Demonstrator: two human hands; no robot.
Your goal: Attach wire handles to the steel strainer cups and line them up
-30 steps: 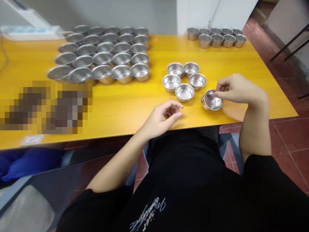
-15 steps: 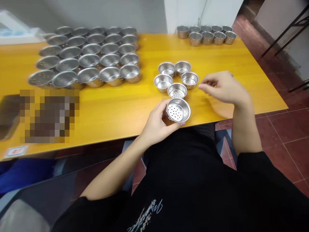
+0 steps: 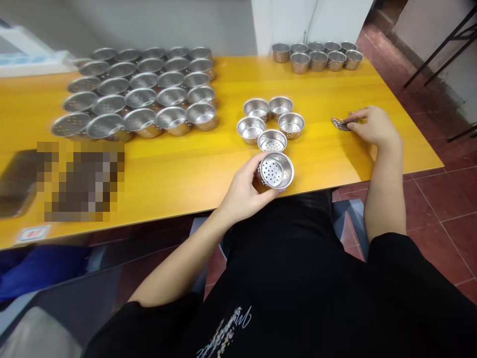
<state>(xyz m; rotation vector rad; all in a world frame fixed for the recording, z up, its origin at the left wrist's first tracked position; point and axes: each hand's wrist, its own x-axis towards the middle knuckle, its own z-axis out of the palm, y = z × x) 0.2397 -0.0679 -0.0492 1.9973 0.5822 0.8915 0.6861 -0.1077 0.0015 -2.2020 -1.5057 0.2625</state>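
My left hand is closed around a perforated metal cup at the table's front edge, its open top tilted toward me. Just behind it stands another perforated cup, with several more like it grouped further back. To the right, my right hand reaches down with its fingers pinched at a small pile of thin, shiny metal pieces on the table. Whether a piece is between those fingertips is too small to make out.
Rows of perforated cups fill the left part of the yellow table. A smaller group of cups stands at the back right. Dark flat objects, partly pixelated, lie at the front left beside a small label.
My right hand has moved right, away from the grouped cups, to the metal pieces, which now show. My left hand keeps its hold on the cup. The view has shifted slightly.
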